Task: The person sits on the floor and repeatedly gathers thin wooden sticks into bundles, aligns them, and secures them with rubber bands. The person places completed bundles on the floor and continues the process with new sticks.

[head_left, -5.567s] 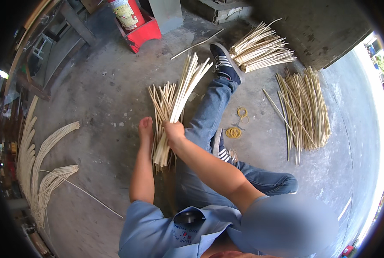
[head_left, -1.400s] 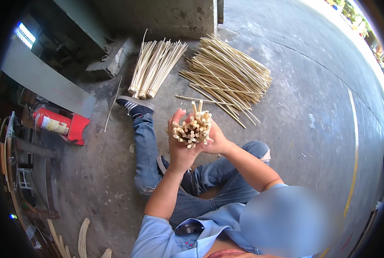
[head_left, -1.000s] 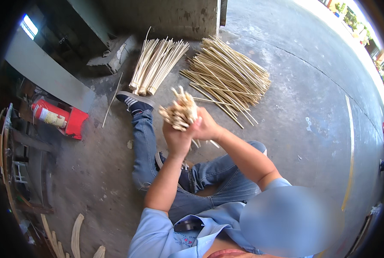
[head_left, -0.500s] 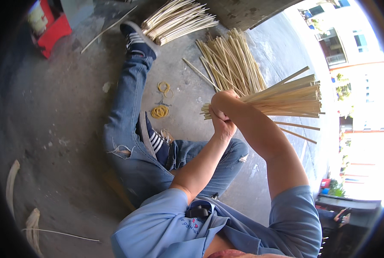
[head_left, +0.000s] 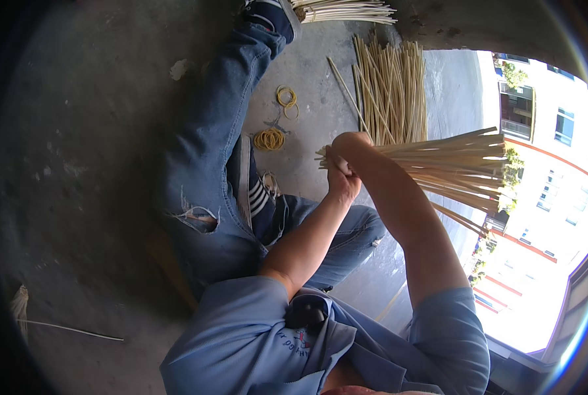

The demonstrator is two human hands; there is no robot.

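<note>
A bundle of thin pale wooden sticks point(head_left: 445, 161) is held sideways above my bent knee, its right-hand end fanned out. Near the bundle's left end my left hand point(head_left: 342, 179) wraps round it from below. Right beside it, my right hand point(head_left: 351, 141) closes over the same end from above, its fingers partly hidden behind the wrist. The short left tips of the sticks poke out past both hands. Just beyond, a loose pile of similar sticks point(head_left: 392, 92) lies on the concrete floor.
Two small heaps of yellow rubber bands, a nearer one point(head_left: 268, 139) and a farther one point(head_left: 286, 97), lie left of the hands. Another stick pile point(head_left: 346, 10) is at the top edge by my shoe point(head_left: 272, 16). A frayed pale bunch point(head_left: 19, 309) lies far left.
The view has swung, so the floor piles and the bright building appear shifted. The held sticks' right end has spread wider and dropped slightly. Both hands keep their grip.
</note>
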